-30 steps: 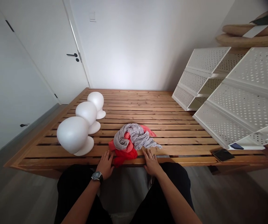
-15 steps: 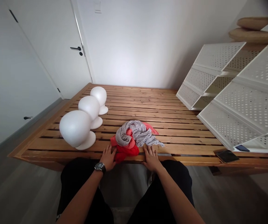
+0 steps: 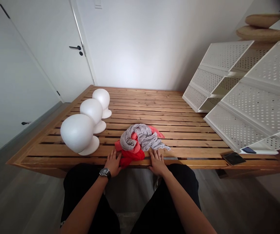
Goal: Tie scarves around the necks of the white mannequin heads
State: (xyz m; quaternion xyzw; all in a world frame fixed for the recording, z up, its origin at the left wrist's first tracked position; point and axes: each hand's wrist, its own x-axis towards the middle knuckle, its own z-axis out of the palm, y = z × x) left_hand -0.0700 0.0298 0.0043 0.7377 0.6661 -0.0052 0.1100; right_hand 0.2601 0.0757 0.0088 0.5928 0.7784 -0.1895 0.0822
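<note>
A crumpled grey and red scarf (image 3: 143, 136) lies in a loose heap near the front edge of the slatted wooden platform (image 3: 193, 143). Just left of its bright red part, my left hand (image 3: 113, 162), with a watch (image 3: 105, 172) on the wrist, rests flat on the front slat, fingers spread. On the other side, my right hand (image 3: 157, 162) also lies flat on the wood, its fingertips close by the grey fringe. Neither hand holds anything. Whether the left fingers touch the red cloth I cannot tell.
Three white head forms stand in a row at left: near (image 3: 78, 133), middle (image 3: 91, 112), far (image 3: 102, 99). White perforated racks (image 3: 259, 107) occupy the right side, with tan cushions (image 3: 263, 32) behind. A black phone (image 3: 234, 158) lies by the front right edge.
Both hands stay in place on the wood, and the scarf keeps its shape. Only the camera view has shifted slightly.
</note>
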